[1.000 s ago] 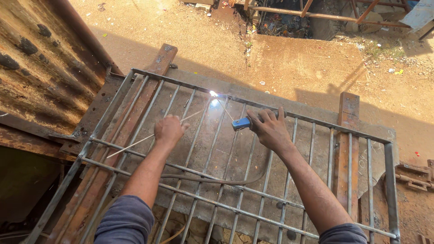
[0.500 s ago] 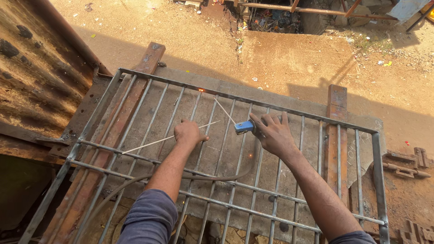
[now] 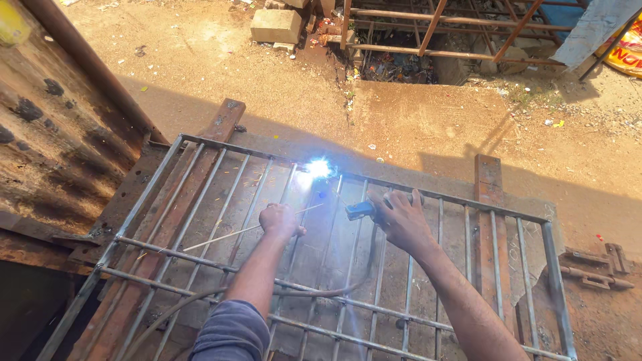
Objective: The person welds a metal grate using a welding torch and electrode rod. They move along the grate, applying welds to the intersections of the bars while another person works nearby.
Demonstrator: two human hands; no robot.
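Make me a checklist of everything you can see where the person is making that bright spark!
Surface: metal grille lying flat on rusty beams over a metal sheet.
Job's things: blue electrode holder in the right hand; thin spare rod in the left hand; bright arc at the grille's top bar.
Clutter: concrete block and rubble on the dirt; metal pieces on the ground at right.
Hands: both bare, no gloves.
Cables: dark cable running from the holder across the grille.
Surroundings: sandy ground, rusty frame behind, corrugated sheet at left.

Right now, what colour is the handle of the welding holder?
Blue, on the electrode holder in the right hand; head view.
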